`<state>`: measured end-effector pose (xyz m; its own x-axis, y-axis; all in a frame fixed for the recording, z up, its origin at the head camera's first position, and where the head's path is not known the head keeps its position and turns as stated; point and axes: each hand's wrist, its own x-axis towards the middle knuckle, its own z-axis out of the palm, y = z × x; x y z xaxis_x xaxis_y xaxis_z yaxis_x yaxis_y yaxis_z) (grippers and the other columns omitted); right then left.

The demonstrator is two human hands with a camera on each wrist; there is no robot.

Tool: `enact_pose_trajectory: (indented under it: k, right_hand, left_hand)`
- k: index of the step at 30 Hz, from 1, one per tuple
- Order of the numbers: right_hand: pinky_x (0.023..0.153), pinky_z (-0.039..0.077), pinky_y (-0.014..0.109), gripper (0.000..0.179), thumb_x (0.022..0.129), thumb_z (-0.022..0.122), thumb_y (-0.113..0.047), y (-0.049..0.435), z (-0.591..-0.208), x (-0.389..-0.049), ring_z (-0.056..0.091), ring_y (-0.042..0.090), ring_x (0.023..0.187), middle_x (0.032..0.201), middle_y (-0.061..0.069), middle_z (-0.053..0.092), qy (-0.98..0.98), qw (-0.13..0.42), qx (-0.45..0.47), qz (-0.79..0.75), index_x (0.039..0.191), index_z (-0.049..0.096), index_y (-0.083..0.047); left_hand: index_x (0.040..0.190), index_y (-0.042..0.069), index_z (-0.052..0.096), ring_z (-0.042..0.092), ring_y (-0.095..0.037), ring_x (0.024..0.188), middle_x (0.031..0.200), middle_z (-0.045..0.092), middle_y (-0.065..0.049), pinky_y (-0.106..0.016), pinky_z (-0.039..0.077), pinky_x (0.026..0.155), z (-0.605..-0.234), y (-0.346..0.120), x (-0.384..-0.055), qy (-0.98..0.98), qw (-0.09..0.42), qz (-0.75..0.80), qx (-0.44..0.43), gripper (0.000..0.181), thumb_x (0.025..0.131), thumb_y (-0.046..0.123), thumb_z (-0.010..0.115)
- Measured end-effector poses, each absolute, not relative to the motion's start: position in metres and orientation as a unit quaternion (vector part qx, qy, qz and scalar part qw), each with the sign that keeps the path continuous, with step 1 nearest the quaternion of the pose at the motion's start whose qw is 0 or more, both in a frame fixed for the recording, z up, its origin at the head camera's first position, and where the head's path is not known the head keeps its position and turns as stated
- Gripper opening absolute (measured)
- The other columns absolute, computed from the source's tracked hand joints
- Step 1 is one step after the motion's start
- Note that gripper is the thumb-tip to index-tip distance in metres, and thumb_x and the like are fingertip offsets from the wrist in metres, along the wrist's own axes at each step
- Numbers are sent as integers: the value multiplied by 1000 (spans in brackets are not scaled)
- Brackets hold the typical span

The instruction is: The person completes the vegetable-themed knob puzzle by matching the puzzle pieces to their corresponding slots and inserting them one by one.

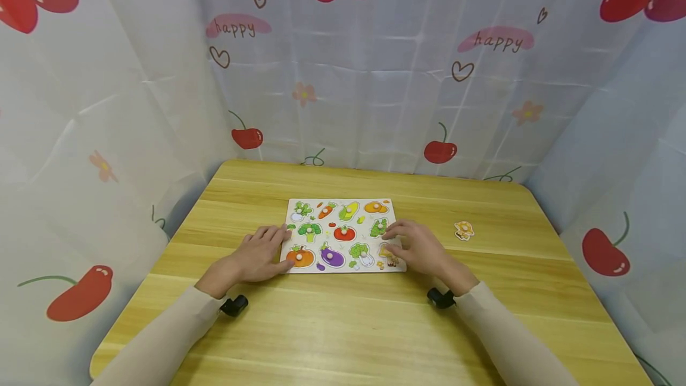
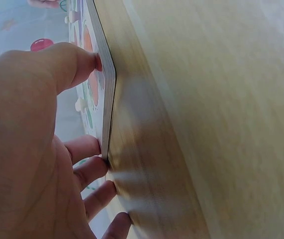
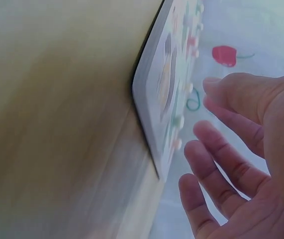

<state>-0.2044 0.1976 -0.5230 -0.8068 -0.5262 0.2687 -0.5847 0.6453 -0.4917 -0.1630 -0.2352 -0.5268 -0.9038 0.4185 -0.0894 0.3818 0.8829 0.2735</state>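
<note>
A wooden vegetable puzzle board [image 1: 327, 220] with small knobs lies flat on the table. My left hand [image 1: 261, 254] rests at its left side, the thumb on the lower left corner beside the pumpkin piece [image 1: 306, 258] and the other fingers along the edge. Over the board's right edge hovers my right hand [image 1: 420, 249], fingers loosely bent, nothing between them. In the right wrist view its fingertips stand apart from the board [image 3: 154, 94]. Partly hidden beneath that hand is the mushroom picture [image 1: 393, 260] in the lower right corner. A loose mushroom piece [image 1: 464, 230] lies right of the board.
The wooden table [image 1: 343, 326] has rounded corners. A white curtain [image 1: 364, 100] printed with cherries encloses its back and sides. Other pieces, such as the tomato [image 1: 351, 236] and eggplant [image 1: 336, 260], sit on the board.
</note>
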Motion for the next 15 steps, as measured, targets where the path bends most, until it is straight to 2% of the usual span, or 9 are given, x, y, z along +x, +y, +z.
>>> enact_pose_trajectory:
  k: [15]
  right_hand:
    - [110,62,67,20,103,88,-6,243,-524,-214,77,46,129,136,19,81,-922,76,259,277,122,88,-5]
  left_hand:
    - [175,8,46,42,-50,167,185,41,-22,-73,44,118,-528,-238,-165,967,81,130,203,77,116,54,66]
